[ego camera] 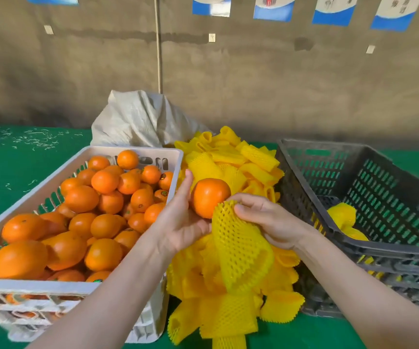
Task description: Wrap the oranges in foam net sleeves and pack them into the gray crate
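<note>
On the far left, on the green table, stands a white crate heaped with loose oranges. It is close to the left arm, probably so that fruit can be taken without a long reach. The left hand grips one orange from the side and from below and holds it up over the middle. The bare face of the fruit is turned toward the other hand, I think to offer it to the net. Just under this orange, touching it, hangs a yellow foam net sleeve. The right hand pinches the sleeve's upper edge between thumb and fingers, which seems the way to pull it over the fruit. The orange is not yet inside.

Below and behind both hands a pile of sleeves lies between the two crates, with a pale sack behind it. On the right is the gray crate, mostly unfilled. At least one wrapped orange lies on its bottom, so I judge that the packing is still at an early point.
</note>
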`<state>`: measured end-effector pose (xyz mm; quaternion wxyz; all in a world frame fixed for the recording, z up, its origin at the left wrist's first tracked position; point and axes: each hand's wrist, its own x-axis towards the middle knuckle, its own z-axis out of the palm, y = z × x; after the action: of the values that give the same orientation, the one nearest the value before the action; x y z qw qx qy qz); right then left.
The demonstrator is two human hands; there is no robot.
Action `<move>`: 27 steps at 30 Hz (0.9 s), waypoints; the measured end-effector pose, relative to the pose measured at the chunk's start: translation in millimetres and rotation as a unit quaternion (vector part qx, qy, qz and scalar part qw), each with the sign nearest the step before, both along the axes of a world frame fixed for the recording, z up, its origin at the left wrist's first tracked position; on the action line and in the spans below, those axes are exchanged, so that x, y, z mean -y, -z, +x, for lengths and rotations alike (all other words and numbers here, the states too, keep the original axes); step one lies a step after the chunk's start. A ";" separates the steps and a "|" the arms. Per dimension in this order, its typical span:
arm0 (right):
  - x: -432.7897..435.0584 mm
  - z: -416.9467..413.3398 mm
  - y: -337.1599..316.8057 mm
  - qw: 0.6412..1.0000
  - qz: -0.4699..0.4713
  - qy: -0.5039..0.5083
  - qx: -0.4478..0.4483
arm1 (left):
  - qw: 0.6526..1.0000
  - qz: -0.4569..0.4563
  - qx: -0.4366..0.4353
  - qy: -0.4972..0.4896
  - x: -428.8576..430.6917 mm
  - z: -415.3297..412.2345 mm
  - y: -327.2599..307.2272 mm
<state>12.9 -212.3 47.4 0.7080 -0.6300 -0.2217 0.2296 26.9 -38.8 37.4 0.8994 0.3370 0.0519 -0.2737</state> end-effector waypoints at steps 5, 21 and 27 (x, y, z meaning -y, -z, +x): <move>16.1 -2.4 -2.9 0.998 -0.040 -0.017 0.034 | 0.995 0.054 0.084 -0.013 14.7 -4.6 13.5; 0.3 -7.0 -13.4 0.913 -0.148 0.155 0.346 | 0.973 0.081 0.166 -0.137 42.9 -22.1 22.2; -2.6 -8.5 -2.4 0.933 -0.047 0.257 0.247 | 0.965 0.074 0.233 -0.095 36.6 -31.2 26.2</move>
<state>4.4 -209.7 49.8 0.6352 -0.7350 -0.2088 -0.1124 -4.2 -75.3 11.2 0.8812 0.4503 -0.1071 -0.0966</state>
